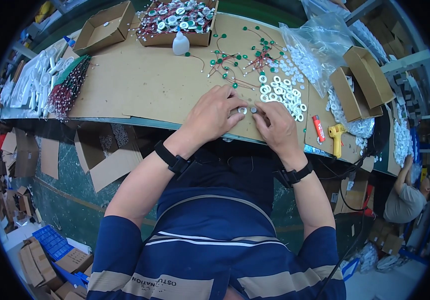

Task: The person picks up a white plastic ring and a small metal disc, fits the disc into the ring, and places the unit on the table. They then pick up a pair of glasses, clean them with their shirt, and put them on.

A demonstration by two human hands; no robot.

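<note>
My left hand (212, 114) pinches a small white ring (243, 110) between thumb and fingertips, low over the cardboard-covered bench. Close to it, my right hand (278, 125) holds a small whitish disc (254, 110) between thumb and forefinger. The two parts are apart by a narrow gap. Just beyond my right hand lies a heap of white rings (281, 93). Farther back are green discs with thin red wires (229, 63), loosely tangled. Small translucent caps (290, 65) are scattered beside them.
An open carton of wired white parts (177, 20) stands at the back, a white squeeze bottle (180, 44) before it. A yellow glue gun (336, 139) and red tube (318, 128) lie right. Wired bundles (70, 90) hang over the left edge. Another person (407, 200) works far right.
</note>
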